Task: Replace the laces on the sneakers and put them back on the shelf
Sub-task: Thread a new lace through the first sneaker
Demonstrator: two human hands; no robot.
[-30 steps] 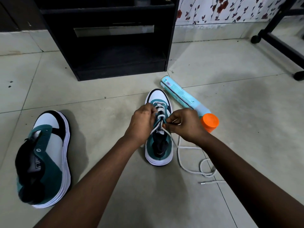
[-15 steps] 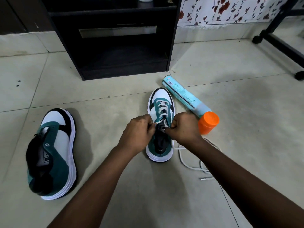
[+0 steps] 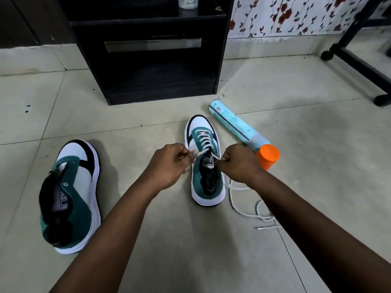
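I had the teal, white and black sneaker (image 3: 205, 163) standing upright on the pale tiled floor (image 3: 306, 144), toe pointing toward the black shelf unit (image 3: 148, 51), with a white lace (image 3: 203, 140) criss-crossed through its lower eyelets. My left hand (image 3: 169, 166) sat at the shoe's left side, its grip clamped on one end of that lace, fingers curled and the strand pinched near the top eyelets. My right hand (image 3: 237, 163) was on the shoe's right side, its grip likewise clamped on the other run of the lace. From under that hand the loose white lace tail (image 3: 243, 210) trailed over the floor in loops just right of the heel, ending in a metal tip.

The second matching sneaker (image 3: 70, 195) lay unlaced on the floor well to the left, tilted onto its side. Just beyond my right hand lay a light blue spray can with an orange cap (image 3: 243, 130), on its side, close beside the laced shoe. A black wheeled frame (image 3: 359, 60) stood at the far right, before floral-patterned wallpaper (image 3: 296, 15).
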